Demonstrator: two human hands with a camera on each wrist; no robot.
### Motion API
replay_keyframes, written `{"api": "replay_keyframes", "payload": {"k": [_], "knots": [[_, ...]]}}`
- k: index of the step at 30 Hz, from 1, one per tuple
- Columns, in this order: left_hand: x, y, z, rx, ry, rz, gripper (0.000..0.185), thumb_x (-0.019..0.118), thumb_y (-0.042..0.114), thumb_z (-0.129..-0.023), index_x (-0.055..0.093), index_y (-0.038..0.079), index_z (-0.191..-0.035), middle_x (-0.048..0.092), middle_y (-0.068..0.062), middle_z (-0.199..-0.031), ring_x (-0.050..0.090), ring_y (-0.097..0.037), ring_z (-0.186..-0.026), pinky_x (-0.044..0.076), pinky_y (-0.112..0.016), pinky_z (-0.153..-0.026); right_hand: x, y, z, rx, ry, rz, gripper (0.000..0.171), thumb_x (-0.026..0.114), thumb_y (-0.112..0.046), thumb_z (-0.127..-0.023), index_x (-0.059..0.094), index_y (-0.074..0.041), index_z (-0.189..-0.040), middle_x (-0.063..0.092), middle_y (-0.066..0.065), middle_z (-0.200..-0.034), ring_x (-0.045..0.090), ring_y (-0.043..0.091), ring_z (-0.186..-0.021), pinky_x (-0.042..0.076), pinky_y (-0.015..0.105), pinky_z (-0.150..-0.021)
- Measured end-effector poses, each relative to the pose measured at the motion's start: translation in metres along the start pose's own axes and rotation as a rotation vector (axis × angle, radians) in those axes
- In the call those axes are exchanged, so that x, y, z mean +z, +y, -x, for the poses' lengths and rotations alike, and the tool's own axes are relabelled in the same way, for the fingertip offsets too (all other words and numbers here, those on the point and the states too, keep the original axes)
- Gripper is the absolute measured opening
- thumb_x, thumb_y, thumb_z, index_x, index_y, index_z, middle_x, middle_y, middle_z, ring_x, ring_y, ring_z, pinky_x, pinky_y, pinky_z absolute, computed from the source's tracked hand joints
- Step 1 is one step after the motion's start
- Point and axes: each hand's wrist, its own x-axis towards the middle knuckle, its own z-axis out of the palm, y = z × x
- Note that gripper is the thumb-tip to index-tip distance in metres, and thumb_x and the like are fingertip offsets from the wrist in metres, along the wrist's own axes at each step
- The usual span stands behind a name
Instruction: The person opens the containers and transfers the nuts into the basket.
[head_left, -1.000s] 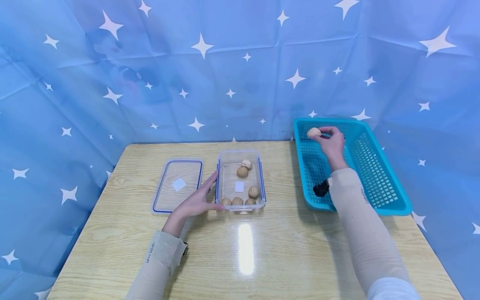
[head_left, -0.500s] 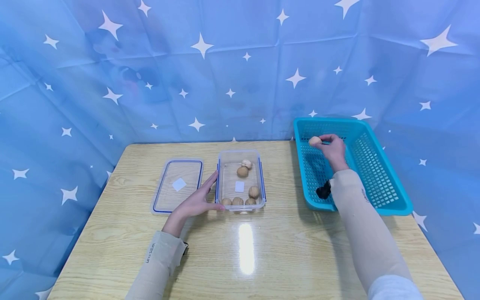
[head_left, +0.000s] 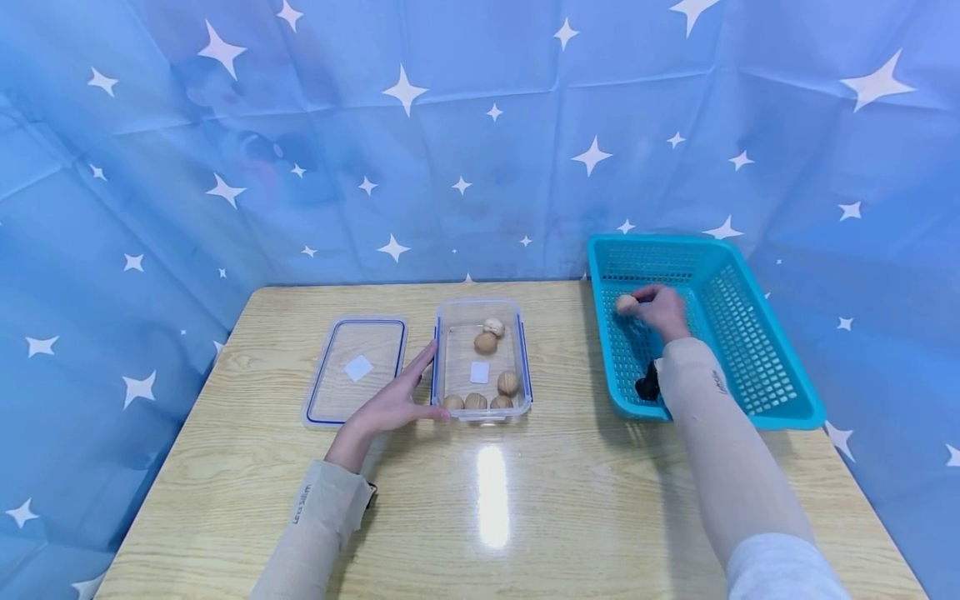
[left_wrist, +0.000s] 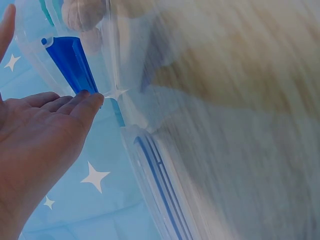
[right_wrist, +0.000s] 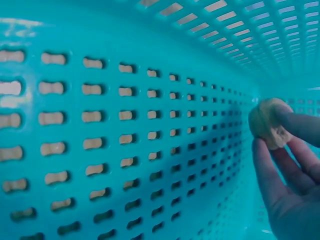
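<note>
Inside the teal basket (head_left: 772, 350), my right hand (head_left: 663, 312) pinches a walnut (head_left: 626, 305) between thumb and fingertips. The right wrist view shows that walnut (right_wrist: 271, 123) near the basket's perforated wall (right_wrist: 100, 115). My left hand (head_left: 393, 406) rests with spread, straight fingers against the left side of a clear plastic box (head_left: 480, 303). Several walnuts (head_left: 485, 343) lie in the box, some along its near edge. In the left wrist view, the left hand (left_wrist: 50, 122) touches the box's blue side latch (left_wrist: 73, 64) with its fingertips.
A clear lid (head_left: 358, 327) with a blue seal lies flat on the wooden table (head_left: 420, 517), left of the box. Behind the table hangs a blue curtain (head_left: 480, 142) with white stars. The basket stands at the table's right side.
My right hand has moved lower and nearer inside the basket, still pinching the walnut. The left hand and the box have stayed in place.
</note>
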Motion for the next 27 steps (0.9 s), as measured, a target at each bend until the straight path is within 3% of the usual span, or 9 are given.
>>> {"api": "replay_keyframes", "payload": {"k": [8,15,27], "knots": [[-0.0001,-0.0006,-0.0003,0.007,-0.001,0.000,0.117,0.083,0.029,-0.081,0.000,0.019,-0.162,-0.004,-0.003,-0.170,-0.001,-0.030,-0.157,0.009,-0.057,-0.126,0.0005,0.0015,-0.0002,0.047,-0.059,0.029,0.053,0.065,-0.024,-0.096,0.049,0.007,-0.137,0.049,0.030,-0.138,0.049,0.044,-0.123,0.044,0.058,-0.107],[-0.0005,0.0004,-0.0006,0.007,-0.007,0.006,0.117,0.083,0.029,-0.081,-0.001,0.020,-0.162,-0.004,-0.003,-0.170,-0.001,-0.029,-0.157,0.011,-0.056,-0.126,0.0000,0.0016,0.0000,0.070,-0.103,-0.038,0.052,0.062,-0.017,-0.097,0.047,0.009,-0.139,0.046,0.032,-0.142,0.052,0.044,-0.126,0.047,0.054,-0.108],[-0.0001,-0.0002,-0.0008,0.025,-0.001,-0.003,0.116,0.083,0.028,-0.081,0.000,0.018,-0.162,-0.003,-0.006,-0.170,0.000,-0.033,-0.157,0.011,-0.058,-0.125,-0.0045,-0.0020,0.0019,0.073,-0.065,-0.085,0.054,0.060,-0.019,-0.099,0.045,0.006,-0.143,0.043,0.031,-0.145,0.049,0.044,-0.128,0.046,0.055,-0.108]]}}
